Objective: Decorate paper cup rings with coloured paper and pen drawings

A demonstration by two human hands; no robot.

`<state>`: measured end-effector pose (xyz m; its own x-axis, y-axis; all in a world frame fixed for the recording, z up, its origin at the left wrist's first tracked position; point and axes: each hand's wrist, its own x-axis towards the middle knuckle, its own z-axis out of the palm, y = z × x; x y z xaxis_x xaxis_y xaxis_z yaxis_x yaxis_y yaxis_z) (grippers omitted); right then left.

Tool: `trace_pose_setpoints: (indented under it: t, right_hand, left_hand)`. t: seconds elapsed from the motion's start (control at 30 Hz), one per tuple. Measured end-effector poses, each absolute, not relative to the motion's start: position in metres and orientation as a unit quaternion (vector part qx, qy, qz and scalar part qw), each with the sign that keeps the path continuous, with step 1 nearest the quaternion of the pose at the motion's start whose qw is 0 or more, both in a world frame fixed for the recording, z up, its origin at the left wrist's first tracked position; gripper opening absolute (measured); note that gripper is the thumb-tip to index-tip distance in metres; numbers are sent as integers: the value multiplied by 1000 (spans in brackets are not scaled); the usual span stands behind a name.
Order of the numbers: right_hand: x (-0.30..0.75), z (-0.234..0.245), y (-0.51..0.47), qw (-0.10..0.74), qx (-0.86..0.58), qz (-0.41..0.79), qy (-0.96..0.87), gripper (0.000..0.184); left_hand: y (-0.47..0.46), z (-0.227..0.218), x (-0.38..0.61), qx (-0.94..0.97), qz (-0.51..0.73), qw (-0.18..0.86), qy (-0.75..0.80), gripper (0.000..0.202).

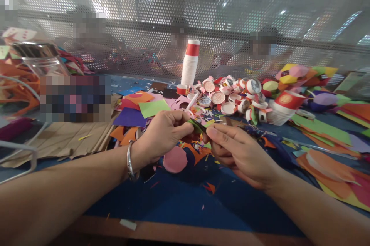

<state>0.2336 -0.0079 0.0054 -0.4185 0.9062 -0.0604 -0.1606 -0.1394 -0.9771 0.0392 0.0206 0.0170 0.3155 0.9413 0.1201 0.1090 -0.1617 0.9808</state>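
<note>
Between my two hands, above the middle of the blue table (185,196), is a small piece of green and black paper (198,126). My left hand (164,134), with a silver bangle at the wrist, pinches its left end. On the other end are the closed thumb and fingers of my right hand (234,149). Part of the paper is hidden by my fingertips. Just below my left hand lies a round pink paper piece (175,159). Orange and yellow paper scraps (199,154) are scattered under both hands.
A tall stack of paper cups (190,65) stands behind my hands. Right of it are a heap of cut cup bottoms (228,94) and a tilted cup stack (286,107). Coloured sheets (320,126) lie at right, flattened cardboard (72,138) at left. A perforated metal panel (150,19) rises behind.
</note>
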Motion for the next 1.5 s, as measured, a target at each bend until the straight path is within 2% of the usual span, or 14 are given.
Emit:
trace_pose_setpoints:
  t: [0.13,0.3,0.5,0.63,0.83,1.03,1.1,1.17,1.3,1.5]
  right_hand:
    - [235,6,-8,417,-360,651,-522,38]
    - [237,5,-5,457,-345,641,-511,37]
    - [235,8,-5,437,-342,667,-498,33]
    - [235,9,-5,442,-350,660,-497,28]
    - [235,10,-5,464,-335,662,-483,24]
    - [234,8,-4,474,-332,657,-483,24]
    - [235,6,-3,484,-333,640,-495,25]
    - [236,4,-2,506,-338,605,-514,24]
    - [237,2,0,544,-354,505,-569,23]
    - [235,6,-2,536,-371,424,-628,23]
  left_hand:
    - [21,18,38,636,407,509,413,17]
    - [21,18,38,620,419,520,413,16]
    - [21,18,38,650,464,474,372,7]
    - [19,19,40,695,471,424,339,10]
    - [16,20,43,697,473,429,328,7]
    - [17,17,43,690,450,427,373,17]
    - [17,18,42,664,436,465,391,20]
    - [15,20,42,608,422,549,388,20]
    - [10,24,42,496,400,687,350,10]
    - [11,24,41,457,403,723,324,4]
